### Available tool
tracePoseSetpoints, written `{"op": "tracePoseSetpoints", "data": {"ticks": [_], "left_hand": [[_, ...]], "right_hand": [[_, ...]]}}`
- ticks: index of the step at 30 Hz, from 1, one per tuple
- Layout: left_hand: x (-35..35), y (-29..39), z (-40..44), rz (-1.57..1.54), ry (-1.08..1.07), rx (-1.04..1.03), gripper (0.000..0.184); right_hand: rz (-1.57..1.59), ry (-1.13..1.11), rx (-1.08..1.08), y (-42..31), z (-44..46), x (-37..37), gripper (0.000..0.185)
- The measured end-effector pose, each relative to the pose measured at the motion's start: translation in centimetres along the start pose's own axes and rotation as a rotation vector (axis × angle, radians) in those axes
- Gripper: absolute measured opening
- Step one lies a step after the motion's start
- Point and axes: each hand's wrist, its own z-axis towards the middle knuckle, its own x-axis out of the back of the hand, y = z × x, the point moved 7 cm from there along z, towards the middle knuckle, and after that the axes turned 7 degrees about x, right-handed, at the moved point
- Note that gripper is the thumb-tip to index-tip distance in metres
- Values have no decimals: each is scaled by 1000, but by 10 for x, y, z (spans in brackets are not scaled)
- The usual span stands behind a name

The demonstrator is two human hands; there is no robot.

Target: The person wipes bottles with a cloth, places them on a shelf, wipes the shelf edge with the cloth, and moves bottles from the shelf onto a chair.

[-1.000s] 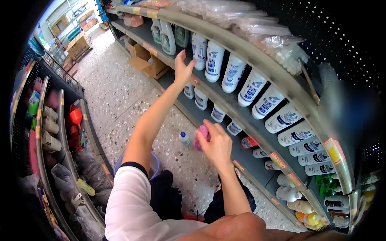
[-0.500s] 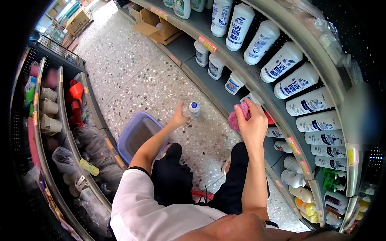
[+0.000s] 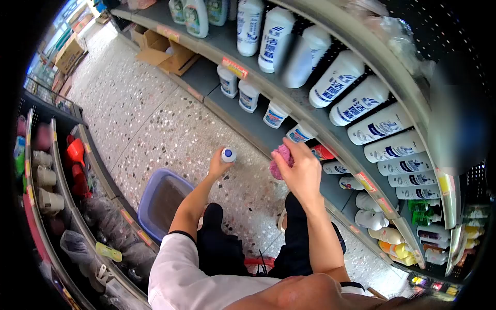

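My left hand (image 3: 217,166) is closed around a small white bottle with a blue cap (image 3: 229,154), seen from above over the speckled floor. In my right hand (image 3: 302,173) is a crumpled pink cleaning cloth (image 3: 281,162), pinched between thumb and fingers near the edge of the lower right shelf. Beside my left forearm stands a purple plastic basin (image 3: 144,201) with murky water in it. Close to my right hand, on the low shelf, are a white tub with a blue label (image 3: 300,133) and a red container (image 3: 322,152).
Large white bottles (image 3: 338,77) line the right shelf, its metal edge (image 3: 305,116) curving past my right hand. An open cardboard box (image 3: 168,54) sits on the low shelf further along. The left shelf holds a red funnel (image 3: 75,151) and bagged goods. Terrazzo floor (image 3: 155,98) runs between the shelves.
My left hand has gone from open beside the bottle to closed around it. My right hand still holds the pink cloth. The camera view has shifted slightly.
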Motion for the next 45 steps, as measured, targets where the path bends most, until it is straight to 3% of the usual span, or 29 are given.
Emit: {"op": "tracePoseSetpoints", "data": {"ticks": [8,12,14,18,21,22,23,28,30,33,35,45], "left_hand": [[26,58,-33,11,-126,-15,65],[64,126,-65,2,-150,-79,67],[91,206,-97,17,-147,-141,67],[127,284,-151,-174,-155,-194,63],[140,321,-194,-239,-92,-176,77],[143,335,-208,-319,-28,-213,59],[143,337,-218,-304,3,-234,59],[137,333,-249,-151,76,-303,60],[142,341,-261,-15,137,-329,60],[149,335,-267,-91,160,-331,62],[157,340,-274,-51,236,-369,62],[163,337,-278,146,299,-399,52]], "right_hand": [[108,14,-22,-4,-8,11,37],[283,72,-16,-10,-7,26,38],[380,137,12,-11,-3,37,38],[850,158,-111,-8,-2,32,34],[1266,143,-135,-23,0,38,29],[1469,124,-146,-33,-1,40,32],[1608,89,-136,-42,-3,43,34],[1771,37,10,-84,-29,58,36],[1555,-260,92,-95,-47,55,37],[1185,-306,587,-133,-63,71,41],[1068,-259,695,-153,-74,74,39],[530,-13,637,-152,-78,60,22]]}}
